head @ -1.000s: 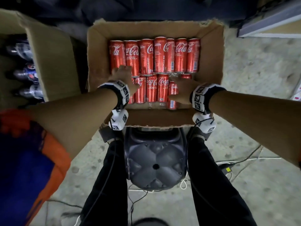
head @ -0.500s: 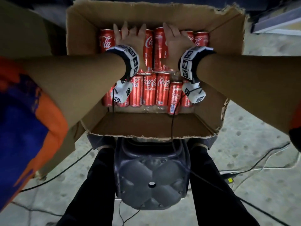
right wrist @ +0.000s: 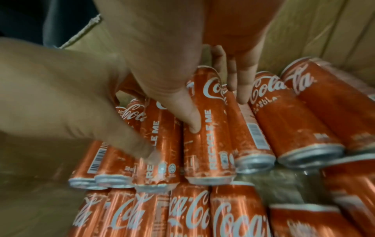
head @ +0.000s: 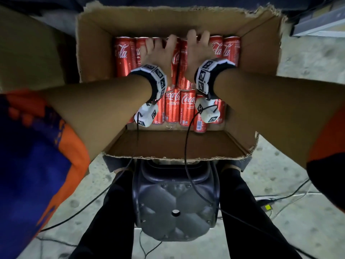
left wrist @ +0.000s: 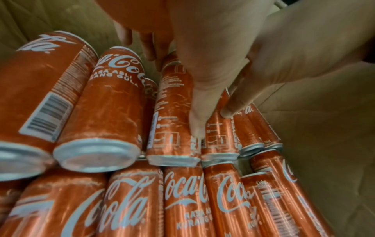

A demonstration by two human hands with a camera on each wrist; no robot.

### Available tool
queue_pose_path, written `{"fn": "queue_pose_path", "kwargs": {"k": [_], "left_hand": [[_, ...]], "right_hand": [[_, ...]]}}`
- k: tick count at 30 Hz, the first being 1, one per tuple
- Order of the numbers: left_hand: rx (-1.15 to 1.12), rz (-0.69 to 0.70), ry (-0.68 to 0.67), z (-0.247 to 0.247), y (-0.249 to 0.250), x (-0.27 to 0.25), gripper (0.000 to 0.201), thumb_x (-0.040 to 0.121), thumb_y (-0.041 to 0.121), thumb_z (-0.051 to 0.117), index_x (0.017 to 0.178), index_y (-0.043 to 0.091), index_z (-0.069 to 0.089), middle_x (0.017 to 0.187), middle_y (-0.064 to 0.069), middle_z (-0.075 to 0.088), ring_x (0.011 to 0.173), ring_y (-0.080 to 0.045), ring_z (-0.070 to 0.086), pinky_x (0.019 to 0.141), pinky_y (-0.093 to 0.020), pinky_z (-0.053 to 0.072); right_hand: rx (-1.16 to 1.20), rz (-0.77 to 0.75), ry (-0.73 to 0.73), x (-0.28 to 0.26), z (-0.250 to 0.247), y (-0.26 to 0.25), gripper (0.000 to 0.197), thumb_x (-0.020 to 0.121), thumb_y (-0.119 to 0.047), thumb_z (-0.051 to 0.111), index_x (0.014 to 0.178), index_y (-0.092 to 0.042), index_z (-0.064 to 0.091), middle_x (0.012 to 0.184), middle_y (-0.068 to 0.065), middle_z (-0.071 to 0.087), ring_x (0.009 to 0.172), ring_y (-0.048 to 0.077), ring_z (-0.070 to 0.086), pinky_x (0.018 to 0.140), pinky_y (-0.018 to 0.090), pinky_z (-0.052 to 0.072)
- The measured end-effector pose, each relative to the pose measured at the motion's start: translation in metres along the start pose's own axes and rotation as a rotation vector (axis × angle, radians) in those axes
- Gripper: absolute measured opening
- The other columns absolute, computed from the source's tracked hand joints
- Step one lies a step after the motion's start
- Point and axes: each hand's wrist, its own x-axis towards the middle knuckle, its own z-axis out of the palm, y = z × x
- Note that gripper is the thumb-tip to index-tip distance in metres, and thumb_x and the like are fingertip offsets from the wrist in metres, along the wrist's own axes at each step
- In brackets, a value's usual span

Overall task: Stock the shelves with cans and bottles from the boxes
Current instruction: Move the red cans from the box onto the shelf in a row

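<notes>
We note both hands have advanced to the box (head: pixel 93 53)'s far-edge row; left hand (head: pixel 158 53) and right hand (head: pixel 197 51) curl onto cans (head: pixel 124 55), lift pending.

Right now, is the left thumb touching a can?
Touching. In the left wrist view the left hand's thumb lies along the side of a far-row can, tip pressed against it.
</notes>
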Motion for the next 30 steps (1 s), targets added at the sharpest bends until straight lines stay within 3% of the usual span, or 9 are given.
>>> {"fn": "queue_pose_path", "kwargs": {"k": [1,3,5,8,12,16,23,26,30], "left_hand": [[-0.036,0.0,0.008,0.0,0.0,-0.003,0.067,0.081,0.038,0.067,0.137,0.023,0.035,0.137,-0.016,0.05,0.128,-0.04,0.043,0.106,-0.051,0.031],[-0.135,0.027,0.001,0.004,-0.002,-0.008,0.072,0.08,0.036,0.069,0.141,0.022,0.033,0.141,-0.016,0.043,0.127,-0.04,0.046,0.107,-0.052,0.033],[-0.289,0.058,0.024,0.008,-0.008,-0.014,0.074,0.08,0.026,0.072,0.143,0.016,0.032,0.143,-0.014,0.038,0.121,-0.034,0.053,0.104,-0.042,0.042],[-0.556,-0.037,0.076,0.014,-0.013,-0.019,0.082,0.07,0.015,0.081,0.137,0.011,0.034,0.137,-0.007,0.042,0.116,-0.02,0.055,0.101,-0.026,0.045],[-0.689,-0.191,0.068,0.017,-0.012,-0.028,0.086,0.062,0.034,0.088,0.137,0.019,0.048,0.13,0.002,0.058,0.119,-0.013,0.056,0.107,-0.03,0.044],[-0.741,-0.164,-0.034,0.014,-0.011,-0.047,0.08,0.079,0.027,0.084,0.145,0.018,0.039,0.135,0.004,0.058,0.12,-0.009,0.052,0.098,-0.018,0.036],[-0.85,-0.156,-0.157,-0.015,-0.016,-0.117,0.063,0.083,0.036,0.08,0.133,0.027,0.044,0.112,0.021,0.058,0.104,-0.001,0.057,0.091,-0.022,0.043],[-0.914,-0.149,-0.187,-0.029,-0.023,-0.157,0.058,0.085,0.032,0.079,0.129,0.033,0.042,0.114,0.021,0.06,0.103,0.007,0.056,0.099,-0.027,0.043],[-0.901,-0.132,-0.179,-0.051,-0.031,-0.212,0.066,0.088,0.029,0.076,0.141,0.028,0.036,0.109,0.029,0.055,0.089,0.033,0.047,0.081,0.006,0.032]], "right_hand": [[0.018,0.034,0.069,-0.005,0.004,0.003,0.053,0.097,-0.034,0.055,0.145,-0.021,0.035,0.145,0.013,0.038,0.12,0.034,0.054,0.093,0.039,0.045],[0.121,-0.028,0.003,-0.01,0.014,0.016,0.061,0.096,-0.032,0.057,0.15,-0.017,0.033,0.147,0.016,0.038,0.124,0.033,0.052,0.094,0.038,0.044],[0.214,-0.095,-0.065,-0.015,0.015,0.029,0.068,0.092,-0.026,0.063,0.15,-0.009,0.031,0.148,0.018,0.037,0.126,0.035,0.051,0.099,0.038,0.047],[0.388,-0.042,0.016,-0.022,0.017,0.038,0.074,0.08,-0.021,0.075,0.139,-0.008,0.031,0.137,0.016,0.048,0.112,0.029,0.062,0.096,0.035,0.052],[0.524,0.029,0.015,-0.033,0.02,0.043,0.097,0.065,-0.031,0.087,0.144,-0.014,0.033,0.14,0.009,0.049,0.122,0.019,0.056,0.101,0.02,0.042],[0.506,0.002,-0.033,-0.053,0.018,0.046,0.075,0.074,-0.033,0.083,0.137,-0.015,0.048,0.133,0.003,0.057,0.117,0.014,0.054,0.098,0.025,0.043],[0.581,-0.074,-0.102,-0.103,-0.003,0.059,0.069,0.073,-0.035,0.088,0.132,-0.02,0.056,0.124,-0.005,0.066,0.111,0.009,0.06,0.093,0.022,0.044],[0.637,-0.063,-0.148,-0.13,-0.017,0.063,0.071,0.067,-0.04,0.091,0.129,-0.026,0.059,0.122,-0.009,0.067,0.111,0.008,0.061,0.099,0.027,0.047],[0.659,-0.021,-0.312,-0.17,-0.034,0.068,0.09,0.057,-0.053,0.092,0.137,-0.031,0.055,0.132,-0.012,0.062,0.122,0.009,0.056,0.109,0.034,0.04]]}}
